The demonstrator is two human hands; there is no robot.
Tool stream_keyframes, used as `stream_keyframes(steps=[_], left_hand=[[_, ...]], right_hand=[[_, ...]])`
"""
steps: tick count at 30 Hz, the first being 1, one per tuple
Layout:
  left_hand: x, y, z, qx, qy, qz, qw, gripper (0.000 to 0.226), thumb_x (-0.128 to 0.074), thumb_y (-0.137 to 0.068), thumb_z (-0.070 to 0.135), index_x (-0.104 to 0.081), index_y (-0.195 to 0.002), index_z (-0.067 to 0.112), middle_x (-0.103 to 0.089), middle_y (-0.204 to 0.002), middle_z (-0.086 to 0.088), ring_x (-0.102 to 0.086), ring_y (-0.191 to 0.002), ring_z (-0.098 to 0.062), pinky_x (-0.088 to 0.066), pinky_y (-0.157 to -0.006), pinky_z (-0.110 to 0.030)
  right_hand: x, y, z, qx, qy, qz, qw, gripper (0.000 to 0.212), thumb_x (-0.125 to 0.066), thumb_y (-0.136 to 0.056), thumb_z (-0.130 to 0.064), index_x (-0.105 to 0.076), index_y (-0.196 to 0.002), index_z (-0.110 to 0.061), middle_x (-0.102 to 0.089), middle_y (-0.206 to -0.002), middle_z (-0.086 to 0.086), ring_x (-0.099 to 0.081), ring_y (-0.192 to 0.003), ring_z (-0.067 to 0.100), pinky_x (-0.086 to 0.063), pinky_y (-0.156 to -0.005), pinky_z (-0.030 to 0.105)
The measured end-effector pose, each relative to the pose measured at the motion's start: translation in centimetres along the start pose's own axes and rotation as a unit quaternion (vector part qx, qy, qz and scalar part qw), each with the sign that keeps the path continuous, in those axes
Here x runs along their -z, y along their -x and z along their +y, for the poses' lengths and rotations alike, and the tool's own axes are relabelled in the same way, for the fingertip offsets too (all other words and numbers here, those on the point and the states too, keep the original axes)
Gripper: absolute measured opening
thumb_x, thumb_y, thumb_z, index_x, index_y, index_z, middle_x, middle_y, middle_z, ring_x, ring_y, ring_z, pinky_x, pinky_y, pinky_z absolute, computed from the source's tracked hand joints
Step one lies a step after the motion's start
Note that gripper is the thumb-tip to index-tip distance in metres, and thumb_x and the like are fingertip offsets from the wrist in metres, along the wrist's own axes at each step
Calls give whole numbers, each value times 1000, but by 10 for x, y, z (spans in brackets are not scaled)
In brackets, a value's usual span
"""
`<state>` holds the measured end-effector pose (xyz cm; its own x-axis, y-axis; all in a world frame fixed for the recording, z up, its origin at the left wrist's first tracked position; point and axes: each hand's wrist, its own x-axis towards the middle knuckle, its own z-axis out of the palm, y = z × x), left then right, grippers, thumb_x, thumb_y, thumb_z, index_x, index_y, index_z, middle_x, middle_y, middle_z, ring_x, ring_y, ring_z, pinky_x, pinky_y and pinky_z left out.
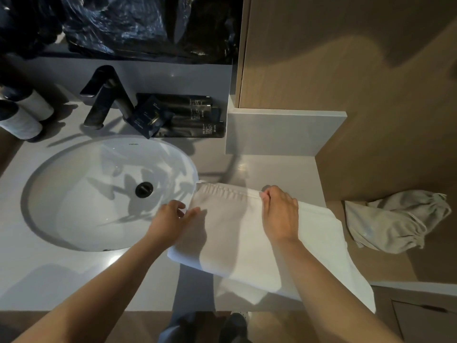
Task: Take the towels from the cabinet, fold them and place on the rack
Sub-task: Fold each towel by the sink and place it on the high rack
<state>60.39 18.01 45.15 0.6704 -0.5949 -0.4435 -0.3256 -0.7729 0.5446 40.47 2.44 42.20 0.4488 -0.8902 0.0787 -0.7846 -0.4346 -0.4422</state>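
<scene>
A white towel (237, 233) lies spread on the grey counter (74, 280) to the right of the sink, its near part hanging over the front edge. My left hand (170, 219) rests at the towel's left edge, fingers spread and touching the cloth. My right hand (280, 211) pinches the towel's far hem between thumb and fingers. No cabinet interior or rack shows in this view.
A white oval sink (81, 199) with a black drain and a black faucet (106, 97) sits left. Dark toiletry packets (183, 115) lie behind the towel, rolled cups (24, 115) at far left. A beige drawstring bag (393, 221) hangs at right by the wooden wall.
</scene>
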Motion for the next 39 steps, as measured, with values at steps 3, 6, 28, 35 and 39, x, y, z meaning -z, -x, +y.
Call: stream_keyframes(steps=[3,6,28,35,39], left_hand=[[-6,-14,8,4,-13,9,1000,41,-65,-85,50,-62,-105,14,-61,-81,7,-55,-74,-15,-38,-59,-27],[-8,-18,6,21,22,10,999,33,-72,-78,48,-55,-93,24,-56,-75,14,-56,-73,-14,-36,-57,-26],[62,-29,-87,55,61,30,996,26,-59,-91,35,-51,-86,11,-56,-74,-2,-53,-69,-22,-34,-57,-34],[51,-14,-88,-13,58,50,997,26,-49,-97,39,-45,-99,14,-52,-81,-1,-51,-73,-25,-34,-63,-35],[54,-6,-94,-81,76,111,988,29,-57,-95,34,-50,-116,15,-45,-108,3,-54,-77,-19,-39,-72,-33]], right_hand=[[2,13,-4,13,-27,19,999,16,-52,-99,-23,-64,-108,-18,-61,-109,3,-53,-103,26,-35,-98,41],[13,33,-2,23,-51,52,997,25,-53,-97,-22,-60,-122,-20,-55,-127,1,-47,-120,22,-28,-112,48],[-35,62,-102,72,125,-176,974,62,-10,-102,-51,1,-157,-25,19,-163,1,23,-148,19,18,-119,46],[-41,102,-111,56,149,-171,972,68,2,-97,-61,8,-156,-28,19,-162,1,23,-148,22,13,-118,52],[-41,92,-119,34,146,-180,972,71,14,-90,-61,17,-153,-27,25,-160,1,28,-146,22,18,-117,52]])
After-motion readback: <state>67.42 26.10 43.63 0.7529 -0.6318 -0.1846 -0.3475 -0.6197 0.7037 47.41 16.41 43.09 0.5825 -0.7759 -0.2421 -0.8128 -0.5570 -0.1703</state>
